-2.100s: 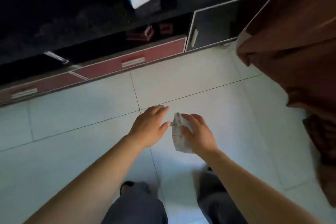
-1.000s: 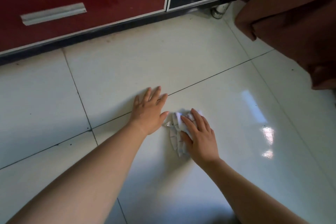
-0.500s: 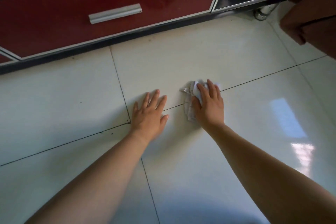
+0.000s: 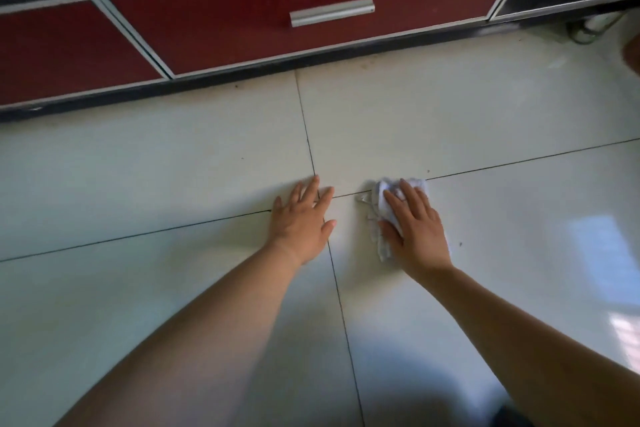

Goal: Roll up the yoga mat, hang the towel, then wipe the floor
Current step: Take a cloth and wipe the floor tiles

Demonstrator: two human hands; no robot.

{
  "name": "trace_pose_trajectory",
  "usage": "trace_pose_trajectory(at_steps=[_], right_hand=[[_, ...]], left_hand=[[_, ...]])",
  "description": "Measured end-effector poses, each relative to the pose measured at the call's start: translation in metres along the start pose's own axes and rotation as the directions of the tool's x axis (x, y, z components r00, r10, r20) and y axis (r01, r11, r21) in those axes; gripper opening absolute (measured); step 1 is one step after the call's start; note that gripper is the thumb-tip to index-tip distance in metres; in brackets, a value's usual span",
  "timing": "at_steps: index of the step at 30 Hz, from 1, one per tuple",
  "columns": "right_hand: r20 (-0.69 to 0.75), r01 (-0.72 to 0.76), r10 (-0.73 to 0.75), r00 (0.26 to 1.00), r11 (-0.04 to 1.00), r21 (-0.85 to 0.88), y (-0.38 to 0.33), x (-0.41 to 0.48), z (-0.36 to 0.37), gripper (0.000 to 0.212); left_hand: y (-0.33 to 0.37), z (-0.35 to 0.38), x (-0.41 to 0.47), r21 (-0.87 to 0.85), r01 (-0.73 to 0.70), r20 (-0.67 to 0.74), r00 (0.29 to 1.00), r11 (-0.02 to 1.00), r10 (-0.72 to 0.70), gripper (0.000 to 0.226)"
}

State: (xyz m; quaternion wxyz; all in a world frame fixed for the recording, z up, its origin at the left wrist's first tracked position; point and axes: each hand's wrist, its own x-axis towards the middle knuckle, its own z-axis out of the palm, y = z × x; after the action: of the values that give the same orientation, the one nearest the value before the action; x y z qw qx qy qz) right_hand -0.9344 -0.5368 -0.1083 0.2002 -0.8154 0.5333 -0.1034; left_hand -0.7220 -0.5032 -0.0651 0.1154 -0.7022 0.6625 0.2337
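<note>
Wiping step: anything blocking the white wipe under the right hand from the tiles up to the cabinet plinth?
Nothing visible ahead: bare tile floor runs from the white wipe, pressed under the right hand, to the black plinth. The left hand lies flat on the floor to its left, apart, and would block a leftward sweep.

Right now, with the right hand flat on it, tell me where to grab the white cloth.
Likely best: pinch the white cloth by the bunched folds showing left of the right hand, coming from above-left; the rest lies pressed flat to the floor under that palm.
</note>
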Motion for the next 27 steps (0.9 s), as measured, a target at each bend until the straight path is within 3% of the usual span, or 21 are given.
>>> trace_pose_trajectory(at_steps=[3, 9, 13, 21, 27], right_hand=[[0.049, 0.095, -0.093, 0.994, 0.995, -0.041, -0.015, 0.023, 0.008, 0.057], [0.056, -0.075, 0.077, 0.995, 0.997, -0.028, -0.053, 0.072, 0.016, 0.057], [0.120, 0.220, -0.219, 0.968, 0.976, 0.003, -0.087, 0.025, 0.041, 0.055], [0.073, 0.039, -0.038, 0.997, 0.999, -0.020, -0.085, 0.083, 0.036, 0.061], [0.053, 0.118, -0.117, 0.992, 0.993, -0.006, -0.076, 0.046, 0.036, 0.054]], left_hand=[[-0.026, 0.004, -0.020, -0.006, 0.093, 0.008, 0.996, 0.996, -0.092, 0.060], [-0.071, 0.017, -0.058, -0.021, 0.231, 0.024, 0.973, 0.973, -0.230, 0.062], [-0.076, 0.021, -0.068, -0.050, 0.240, 0.017, 0.971, 0.970, -0.239, 0.062], [-0.092, 0.016, -0.052, -0.082, 0.301, -0.009, 0.953, 0.950, -0.303, 0.061], [-0.078, 0.012, -0.028, -0.101, 0.219, -0.072, 0.971, 0.971, -0.226, 0.059]])
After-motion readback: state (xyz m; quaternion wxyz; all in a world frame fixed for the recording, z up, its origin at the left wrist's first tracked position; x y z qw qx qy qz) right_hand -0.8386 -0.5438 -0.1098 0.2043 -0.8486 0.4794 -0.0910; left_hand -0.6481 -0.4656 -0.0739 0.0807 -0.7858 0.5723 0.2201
